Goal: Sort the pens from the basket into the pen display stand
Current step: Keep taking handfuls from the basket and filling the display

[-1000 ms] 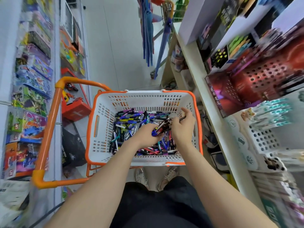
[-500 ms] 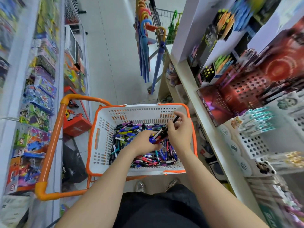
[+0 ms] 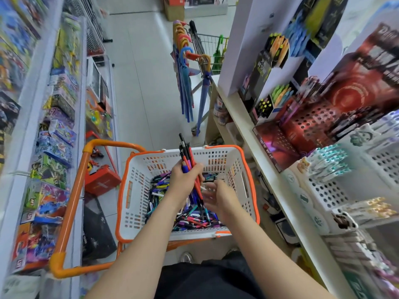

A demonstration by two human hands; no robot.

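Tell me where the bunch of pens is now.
Head view, centre: bunch of pens gripped in the left hand over the basket, right hand just right of it.

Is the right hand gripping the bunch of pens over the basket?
No, the left hand grips the bunch of pens, while the right hand is open beside it.

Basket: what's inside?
Loose mixed-colour pens cover the basket floor. The left hand grips a bunch above them; the right hand hovers open. The floor and lower pens are hidden.

Left hand [image 3: 184, 177] raised, gripping pens [image 3: 187, 153], right hand [image 3: 219, 198] loose-fingered just below
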